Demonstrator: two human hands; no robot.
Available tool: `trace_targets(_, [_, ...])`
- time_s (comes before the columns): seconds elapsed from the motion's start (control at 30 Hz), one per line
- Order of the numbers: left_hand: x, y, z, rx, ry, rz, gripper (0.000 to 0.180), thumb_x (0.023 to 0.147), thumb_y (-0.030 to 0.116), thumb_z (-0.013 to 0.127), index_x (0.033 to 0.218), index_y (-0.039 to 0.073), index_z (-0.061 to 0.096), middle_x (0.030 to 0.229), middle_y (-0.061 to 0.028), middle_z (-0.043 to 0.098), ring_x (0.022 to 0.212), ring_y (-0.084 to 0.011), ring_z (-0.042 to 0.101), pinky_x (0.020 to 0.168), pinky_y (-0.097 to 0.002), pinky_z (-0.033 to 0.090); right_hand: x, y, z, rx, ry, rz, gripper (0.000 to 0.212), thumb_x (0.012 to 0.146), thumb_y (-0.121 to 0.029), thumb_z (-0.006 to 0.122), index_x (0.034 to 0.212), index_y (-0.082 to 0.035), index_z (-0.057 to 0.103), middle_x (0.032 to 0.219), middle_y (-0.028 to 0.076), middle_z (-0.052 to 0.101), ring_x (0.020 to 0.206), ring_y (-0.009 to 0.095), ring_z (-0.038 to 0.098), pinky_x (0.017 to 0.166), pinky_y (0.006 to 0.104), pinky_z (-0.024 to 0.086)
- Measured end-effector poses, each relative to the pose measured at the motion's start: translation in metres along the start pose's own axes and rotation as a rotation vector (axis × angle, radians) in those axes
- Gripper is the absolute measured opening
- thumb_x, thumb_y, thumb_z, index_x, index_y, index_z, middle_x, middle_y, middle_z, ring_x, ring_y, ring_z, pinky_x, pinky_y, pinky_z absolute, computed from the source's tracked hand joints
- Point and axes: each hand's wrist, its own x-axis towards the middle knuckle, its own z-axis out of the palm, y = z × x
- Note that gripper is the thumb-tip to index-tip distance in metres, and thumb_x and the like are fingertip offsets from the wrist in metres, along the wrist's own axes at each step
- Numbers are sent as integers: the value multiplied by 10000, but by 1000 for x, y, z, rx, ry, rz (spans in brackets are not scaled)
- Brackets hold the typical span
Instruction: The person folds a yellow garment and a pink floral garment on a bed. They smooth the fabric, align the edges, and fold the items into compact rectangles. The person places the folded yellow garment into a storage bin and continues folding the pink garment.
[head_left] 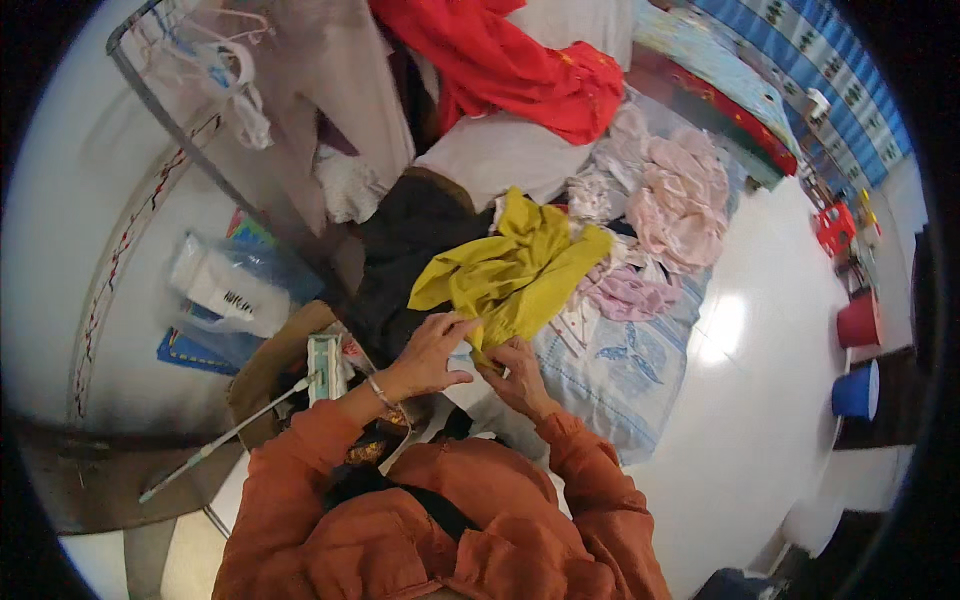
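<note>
Your right hand (520, 376) pinches the yellow cloth (525, 265); your left hand (432, 358), unclenched, meets its edge. Likely light, limp: hold by edges.

Right grip (520, 375) pinching yellow garment (520, 265), left grip (430, 357) spread at lower edge; black garment (400, 250) beside

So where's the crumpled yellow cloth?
The crumpled yellow cloth is in the head view's middle, at the right hand, with black cloth on its left, pink clothes on its right.

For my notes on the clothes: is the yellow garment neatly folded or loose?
Loose: the yellow garment is creased and bunched, its near end in the right hand.
</note>
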Motion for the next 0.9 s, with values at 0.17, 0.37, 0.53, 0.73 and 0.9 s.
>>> trace_targets(0.17, [48, 12, 12, -275, -204, 84, 481, 645, -9, 630, 1114, 50, 541, 1027, -147, 577, 965, -281, 547, 842, -346, 429, -15, -44, -59, 105, 254, 13, 172, 700, -46, 675, 843, -33, 580, 720, 79, 521, 621, 182, 485, 551, 285, 396])
trace_targets(0.37, [140, 97, -56, -381, -100, 192, 255, 674, -21, 576, 928, -27, 601, 832, -53, 636, 774, -96, 565, 703, -241, 456, -20, -47, -135, -136, 391, 148, 349, 692, -60, 684, 1015, -65, 553, 699, 13, 496, 624, 120, 482, 584, 231, 418])
trace_targets(0.53, [172, 172, -88, -461, -75, 402, 239, 706, -44, 567, 940, -5, 595, 853, -22, 620, 809, -85, 560, 734, -231, 456, -19, -48, -172, -97, 383, 80, 590, 631, -145, 751, 1148, -86, 474, 1058, 82, 472, 947, 209, 488, 779, 326, 433])
trace_targets(0.73, [201, 217, -123, -484, -3, 645, 215, 774, -30, 561, 982, 17, 590, 901, 0, 610, 860, -78, 554, 772, -223, 459, -20, -30, -199, -56, 337, 169, 701, 660, -178, 747, 1254, -81, 387, 1212, 117, 456, 1097, 247, 465, 858, 365, 432])
trace_targets(0.9, [207, 241, -153, -333, 8, 790, 177, 821, 46, 571, 993, 25, 607, 863, 3, 616, 770, -66, 556, 694, -212, 474, -15, -43, -221, 46, 538, -21, 332, 777, -113, 626, 1080, -20, 528, 938, 77, 616, 892, 188, 569, 777, 313, 448])
